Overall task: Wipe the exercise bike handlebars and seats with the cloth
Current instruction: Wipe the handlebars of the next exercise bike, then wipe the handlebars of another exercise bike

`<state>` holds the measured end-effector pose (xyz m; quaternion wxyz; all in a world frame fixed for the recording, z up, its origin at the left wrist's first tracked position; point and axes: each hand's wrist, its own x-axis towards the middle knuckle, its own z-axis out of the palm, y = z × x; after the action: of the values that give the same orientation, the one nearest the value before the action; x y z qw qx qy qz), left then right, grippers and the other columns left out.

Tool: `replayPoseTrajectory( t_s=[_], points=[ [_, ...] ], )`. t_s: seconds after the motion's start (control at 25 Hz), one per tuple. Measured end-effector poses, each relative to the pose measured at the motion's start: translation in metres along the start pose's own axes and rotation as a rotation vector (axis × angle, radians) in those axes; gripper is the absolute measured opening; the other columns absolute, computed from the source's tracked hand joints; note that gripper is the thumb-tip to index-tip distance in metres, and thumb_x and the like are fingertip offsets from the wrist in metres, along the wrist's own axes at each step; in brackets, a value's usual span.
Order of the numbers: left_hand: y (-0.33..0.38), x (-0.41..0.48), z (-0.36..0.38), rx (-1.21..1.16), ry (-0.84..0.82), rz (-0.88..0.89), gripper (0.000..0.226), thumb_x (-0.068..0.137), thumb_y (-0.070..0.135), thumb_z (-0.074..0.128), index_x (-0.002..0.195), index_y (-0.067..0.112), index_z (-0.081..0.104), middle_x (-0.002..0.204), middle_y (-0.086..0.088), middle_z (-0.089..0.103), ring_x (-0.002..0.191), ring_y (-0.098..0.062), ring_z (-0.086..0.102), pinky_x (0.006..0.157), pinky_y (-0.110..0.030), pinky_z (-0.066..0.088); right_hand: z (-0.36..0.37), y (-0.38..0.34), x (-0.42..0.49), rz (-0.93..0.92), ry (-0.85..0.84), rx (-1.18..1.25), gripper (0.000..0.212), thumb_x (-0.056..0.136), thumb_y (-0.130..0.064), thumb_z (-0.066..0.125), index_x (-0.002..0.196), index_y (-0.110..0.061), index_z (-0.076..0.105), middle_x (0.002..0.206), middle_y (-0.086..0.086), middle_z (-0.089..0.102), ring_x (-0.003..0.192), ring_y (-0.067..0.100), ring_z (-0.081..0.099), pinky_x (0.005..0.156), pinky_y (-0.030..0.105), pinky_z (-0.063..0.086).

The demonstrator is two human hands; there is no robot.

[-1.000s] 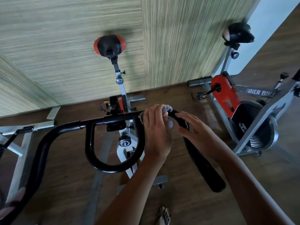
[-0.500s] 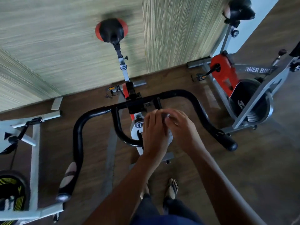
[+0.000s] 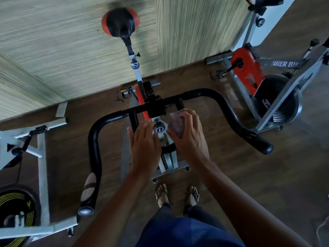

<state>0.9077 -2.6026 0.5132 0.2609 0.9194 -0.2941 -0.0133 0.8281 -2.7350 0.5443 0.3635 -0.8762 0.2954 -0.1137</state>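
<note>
1. Two bare hands are out over the middle exercise bike, above the inner loop of its black tubular handlebars (image 3: 201, 93).
2. The right hand (image 3: 190, 139) grips a folded reddish-brown cloth (image 3: 176, 124), with the thumb under one edge and the fingers (image 3: 191, 115) curled over the top.
3. The cloth sits at the right side of the inner loop, just below the crossbar. Whether it presses on the bar cannot be told, because the hand hides the tube there.
4. The left hand (image 3: 145, 142) holds nothing. Its fingers (image 3: 142, 128) lie straight and loosely together, pointing forward beside a round black knob with white lettering (image 3: 159, 129) on the bike's grey frame. Contact with the loop's left side cannot be made out.
5. The handlebars sweep outward on both sides, one end (image 3: 265, 148) low on the right and the other end (image 3: 87, 195) low on the left.
6. The black saddle with orange-red sides (image 3: 120, 21) stands on its post at the far end of this bike, well apart from both hands and blurred.
7. A grey bike with an orange guard (image 3: 247, 68) stands to the right, and a white-framed bike (image 3: 41, 157) to the left.
8. The person's feet (image 3: 161, 195), in flip-flops, stand on the brown wooden floor (image 3: 240, 184) behind the front stabiliser.
</note>
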Motion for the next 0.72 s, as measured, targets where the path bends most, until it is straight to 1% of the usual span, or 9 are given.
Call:
replayPoseTrajectory(
  t_s=[0.04, 0.12, 0.16, 0.2, 0.28, 0.36, 0.48, 0.56, 0.72],
  points=[
    [-0.008, -0.004, 0.001, 0.019, -0.04, 0.013, 0.04, 0.101, 0.018, 0.037, 0.136, 0.011, 0.056, 0.142, -0.005, 0.054, 0.144, -0.02, 0.039, 0.123, -0.053, 0.013, 0.006, 0.005, -0.001, -0.026, 0.002, -0.039, 0.058, 0.093, -0.037, 0.069, 0.142, -0.02, 0.044, 0.158, 0.004, 0.026, 0.15, 0.023, 0.022, 0.114, 0.043, 0.038],
    [-0.011, -0.008, 0.002, 0.03, -0.069, 0.042, 0.039, 0.102, 0.016, 0.039, 0.138, 0.01, 0.054, 0.144, -0.006, 0.051, 0.148, -0.023, 0.032, 0.123, -0.055, 0.012, 0.013, 0.013, -0.004, -0.069, 0.02, -0.059, 0.055, 0.099, -0.033, 0.063, 0.149, -0.022, 0.043, 0.166, 0.004, 0.012, 0.155, 0.023, 0.002, 0.117, 0.046, 0.028],
    [-0.01, -0.008, 0.002, 0.033, -0.074, 0.044, 0.04, 0.102, 0.016, 0.037, 0.138, 0.01, 0.053, 0.145, -0.006, 0.051, 0.149, -0.024, 0.03, 0.124, -0.054, 0.009, 0.013, 0.015, -0.005, -0.079, 0.034, -0.046, 0.053, 0.1, -0.031, 0.062, 0.149, -0.02, 0.044, 0.166, 0.004, 0.014, 0.155, 0.022, 0.004, 0.118, 0.047, 0.03],
    [-0.009, -0.008, 0.002, 0.042, -0.077, 0.044, 0.042, 0.102, 0.018, 0.034, 0.138, 0.01, 0.053, 0.144, -0.005, 0.052, 0.15, -0.024, 0.028, 0.125, -0.053, 0.007, 0.013, 0.015, -0.004, -0.086, 0.045, -0.026, 0.051, 0.1, -0.029, 0.062, 0.147, -0.018, 0.047, 0.164, 0.004, 0.021, 0.154, 0.023, 0.013, 0.117, 0.048, 0.036],
    [-0.005, -0.007, 0.0, 0.058, -0.089, 0.041, 0.045, 0.1, 0.022, 0.029, 0.136, 0.011, 0.054, 0.143, -0.004, 0.052, 0.15, -0.024, 0.026, 0.125, -0.053, 0.005, 0.01, 0.014, -0.003, -0.109, 0.067, 0.009, 0.046, 0.098, -0.027, 0.064, 0.141, -0.016, 0.052, 0.155, 0.004, 0.036, 0.144, 0.024, 0.038, 0.107, 0.046, 0.049],
    [-0.005, -0.006, -0.002, 0.045, -0.098, 0.032, 0.045, 0.103, 0.023, 0.026, 0.136, 0.012, 0.055, 0.142, -0.004, 0.053, 0.15, -0.022, 0.026, 0.125, -0.054, 0.003, 0.006, 0.011, -0.003, -0.119, 0.073, 0.046, 0.043, 0.097, -0.027, 0.064, 0.138, -0.016, 0.056, 0.149, 0.001, 0.042, 0.134, 0.021, 0.049, 0.1, 0.041, 0.054],
    [0.001, 0.0, -0.012, -0.003, -0.078, 0.032, 0.05, 0.1, 0.028, 0.023, 0.133, 0.013, 0.056, 0.138, -0.002, 0.054, 0.144, -0.018, 0.036, 0.124, -0.054, -0.002, -0.008, 0.004, -0.009, -0.093, 0.128, 0.084, 0.038, 0.098, -0.025, 0.064, 0.135, -0.018, 0.059, 0.143, -0.003, 0.046, 0.125, 0.007, 0.05, 0.096, 0.024, 0.053],
    [0.015, 0.009, -0.02, -0.022, -0.046, 0.089, 0.05, 0.097, 0.031, 0.024, 0.128, 0.014, 0.06, 0.134, -0.002, 0.057, 0.137, -0.019, 0.044, 0.124, -0.055, -0.001, -0.027, -0.004, -0.014, -0.052, 0.183, 0.107, 0.037, 0.098, -0.027, 0.064, 0.135, -0.021, 0.059, 0.141, -0.008, 0.046, 0.12, -0.003, 0.046, 0.092, 0.008, 0.044],
    [0.077, 0.034, -0.03, -0.193, -0.024, 0.21, 0.04, 0.098, 0.033, 0.035, 0.118, 0.015, 0.066, 0.127, -0.003, 0.064, 0.127, -0.022, 0.053, 0.122, -0.053, 0.004, -0.09, -0.009, -0.024, -0.03, 0.326, 0.139, 0.038, 0.097, -0.027, 0.066, 0.134, -0.022, 0.06, 0.138, -0.009, 0.049, 0.117, -0.007, 0.044, 0.091, 0.0, 0.036]
  ],
)
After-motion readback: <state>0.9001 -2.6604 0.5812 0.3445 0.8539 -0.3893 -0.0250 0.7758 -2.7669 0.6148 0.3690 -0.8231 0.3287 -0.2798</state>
